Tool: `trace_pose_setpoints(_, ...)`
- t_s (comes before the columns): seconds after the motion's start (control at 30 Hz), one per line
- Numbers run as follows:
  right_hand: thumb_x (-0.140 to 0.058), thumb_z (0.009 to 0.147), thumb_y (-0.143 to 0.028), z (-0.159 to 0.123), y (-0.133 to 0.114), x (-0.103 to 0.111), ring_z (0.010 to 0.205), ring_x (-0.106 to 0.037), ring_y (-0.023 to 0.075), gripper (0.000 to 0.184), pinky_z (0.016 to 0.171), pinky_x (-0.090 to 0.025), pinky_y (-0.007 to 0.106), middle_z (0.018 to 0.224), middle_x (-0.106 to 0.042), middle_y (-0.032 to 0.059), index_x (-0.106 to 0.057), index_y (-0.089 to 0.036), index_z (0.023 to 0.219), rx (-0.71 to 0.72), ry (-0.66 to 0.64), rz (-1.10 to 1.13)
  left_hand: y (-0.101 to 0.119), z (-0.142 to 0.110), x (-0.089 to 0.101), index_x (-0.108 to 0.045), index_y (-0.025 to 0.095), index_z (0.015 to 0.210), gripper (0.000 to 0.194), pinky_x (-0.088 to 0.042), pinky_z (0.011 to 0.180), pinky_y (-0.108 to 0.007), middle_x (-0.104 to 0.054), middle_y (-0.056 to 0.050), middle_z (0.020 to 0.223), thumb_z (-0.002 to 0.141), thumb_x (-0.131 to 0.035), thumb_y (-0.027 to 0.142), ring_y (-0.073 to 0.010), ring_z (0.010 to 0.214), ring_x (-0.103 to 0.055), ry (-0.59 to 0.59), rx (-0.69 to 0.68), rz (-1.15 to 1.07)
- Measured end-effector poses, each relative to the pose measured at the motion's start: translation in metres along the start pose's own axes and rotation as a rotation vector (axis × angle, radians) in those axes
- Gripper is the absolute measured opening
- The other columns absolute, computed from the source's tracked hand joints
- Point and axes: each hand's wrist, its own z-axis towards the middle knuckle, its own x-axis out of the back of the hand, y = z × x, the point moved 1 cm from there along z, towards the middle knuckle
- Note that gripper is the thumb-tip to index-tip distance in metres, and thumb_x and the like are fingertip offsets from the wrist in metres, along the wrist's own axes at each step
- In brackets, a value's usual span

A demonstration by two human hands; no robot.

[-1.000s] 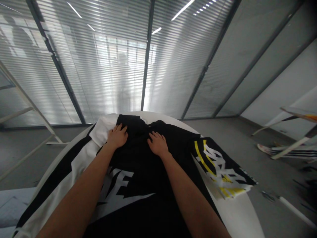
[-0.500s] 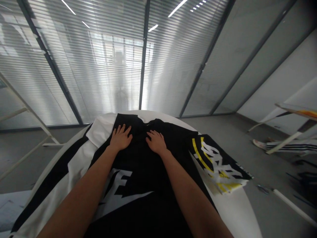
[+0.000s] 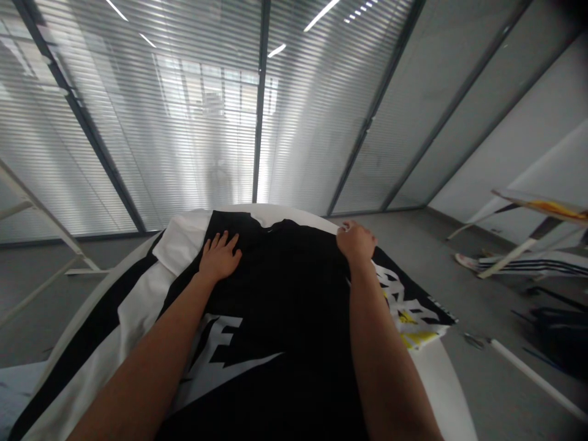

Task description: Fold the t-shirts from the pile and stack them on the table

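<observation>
A black shirt (image 3: pixel 285 288) with large white lettering lies spread over a round white table (image 3: pixel 441 392). My left hand (image 3: pixel 219 257) rests flat on the shirt's upper left part, fingers stretched out. My right hand (image 3: pixel 356 242) is at the shirt's far right corner, fingers curled over the cloth edge. A white garment (image 3: pixel 184 242) lies under the black one at the left. A black cloth with yellow and white print (image 3: pixel 413 306) lies to the right, partly under my right forearm.
Glass walls with blinds stand beyond the table. A white frame (image 3: pixel 41 214) leans at the left. On the floor to the right are white table legs (image 3: pixel 505 260), a striped cloth (image 3: pixel 537 263), a dark bag (image 3: pixel 560 331) and a white rod (image 3: pixel 533 380).
My right hand has slid from the middle of the shirt out to its far right corner and closed on the edge. My left hand has stayed flat in place.
</observation>
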Motion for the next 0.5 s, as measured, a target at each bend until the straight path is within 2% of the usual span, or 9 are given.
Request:
trace_pose_setpoints(0.07, -0.043, 0.089, -0.030, 0.005, 0.022, -0.005, 0.120, -0.052, 0.0338, 0.043, 0.103, -0.030, 0.054, 0.121, -0.065, 0.0184, -0.064, -0.018, 0.124, -0.080, -0.005, -0.078, 0.001, 0.000, 0.001, -0.034, 0.030, 0.151, 0.059, -0.021, 0.116, -0.051, -0.031, -0.008, 0.158, 0.095, -0.034, 0.046, -0.0315, 0.145, -0.027, 0.004, -0.005, -0.002)
trace_pose_setpoints(0.2, -0.043, 0.088, -0.032, 0.000, 0.042, -0.029, 0.126, -0.048, 0.0369, 0.046, 0.106, -0.021, 0.059, 0.126, -0.062, 0.0198, -0.064, -0.018, 0.126, -0.141, -0.308, -0.189, 0.002, -0.001, 0.001, -0.035, 0.029, 0.151, 0.059, -0.021, 0.116, -0.051, -0.032, -0.009, 0.158, 0.095, -0.034, 0.045, -0.0316, 0.145, -0.027, 0.001, -0.004, -0.003)
trace_pose_setpoints(0.27, -0.044, 0.087, -0.032, -0.003, 0.042, -0.038, 0.127, -0.048, 0.0364, 0.048, 0.106, -0.021, 0.058, 0.128, -0.061, 0.0181, -0.061, -0.021, 0.131, -0.136, -0.395, -0.251, 0.002, 0.000, 0.001, -0.034, 0.029, 0.151, 0.059, -0.021, 0.116, -0.051, -0.031, -0.009, 0.158, 0.095, -0.033, 0.046, -0.0315, 0.145, -0.027, -0.006, -0.001, -0.004)
trace_pose_setpoints(0.37, -0.043, 0.088, -0.033, -0.004, 0.039, -0.044, 0.129, -0.045, 0.0370, 0.050, 0.104, -0.023, 0.056, 0.132, -0.059, 0.0167, -0.057, -0.025, 0.136, -0.143, -0.431, -0.292, 0.001, 0.000, 0.000, -0.034, 0.029, 0.152, 0.059, -0.022, 0.116, -0.051, -0.031, -0.008, 0.158, 0.095, -0.033, 0.046, -0.0309, 0.145, -0.028, -0.008, -0.005, 0.000)
trace_pose_setpoints(0.5, -0.043, 0.087, -0.031, -0.001, 0.038, -0.044, 0.126, -0.048, 0.0374, 0.046, 0.104, -0.023, 0.058, 0.126, -0.062, 0.0195, -0.065, -0.016, 0.124, -0.146, -0.421, -0.288, 0.000, 0.001, -0.002, -0.034, 0.030, 0.151, 0.059, -0.022, 0.116, -0.051, -0.032, -0.007, 0.158, 0.095, -0.032, 0.047, -0.0304, 0.145, -0.028, 0.002, -0.005, 0.009)
